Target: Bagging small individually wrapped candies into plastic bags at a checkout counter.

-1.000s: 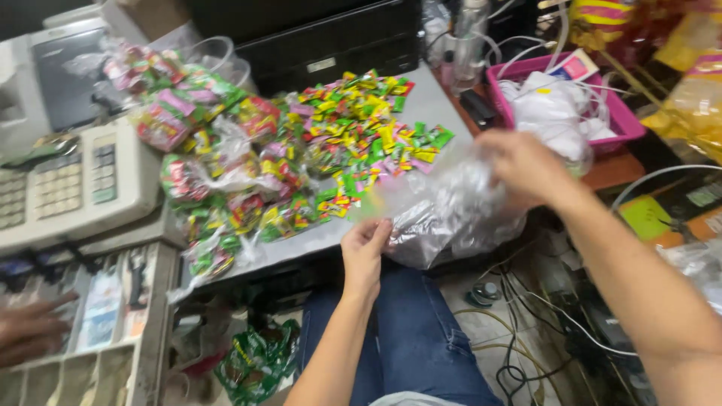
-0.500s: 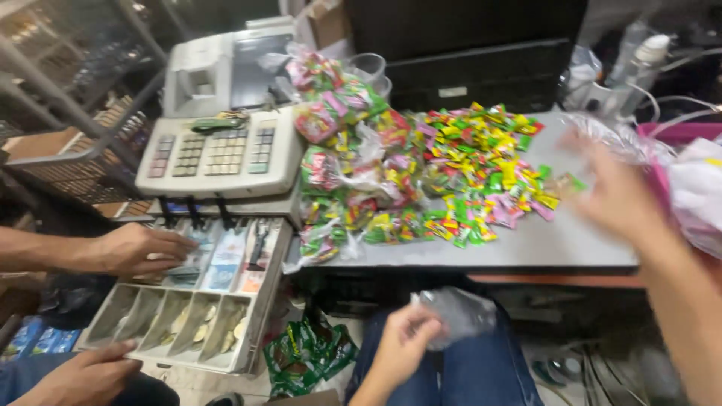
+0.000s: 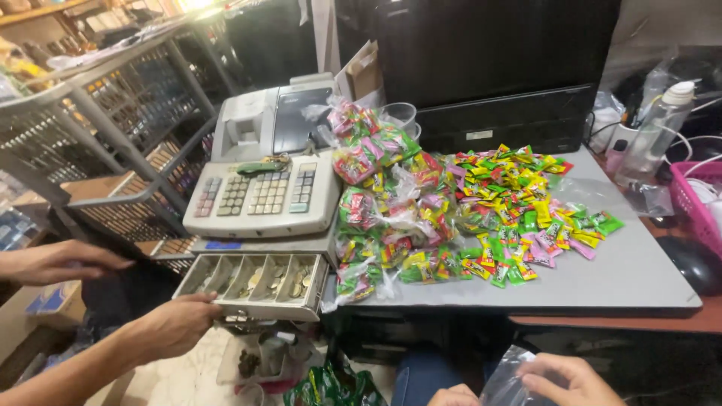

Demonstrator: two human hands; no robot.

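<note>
Both hands low at lap: right hand [image 3: 568,376] pinches clear plastic bag [image 3: 505,387], left hand [image 3: 453,396] curled beside it, grip unclear (bag-opening stage, likely); loose candies [image 3: 526,203] wait on tabletop [image 3: 624,278].

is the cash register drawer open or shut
Open. The coin drawer is pulled out below the cash register, its compartments and coins exposed, and another person's hand grips its front edge.

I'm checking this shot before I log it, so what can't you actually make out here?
Head view:
- Left hand: cut by the bottom edge; grip unclear.
- Right hand: on the clear bag, partly cut off; bag contents unreadable.
- Coins in the drawer: too small to count.
- Mouse: half off the right edge.
</note>
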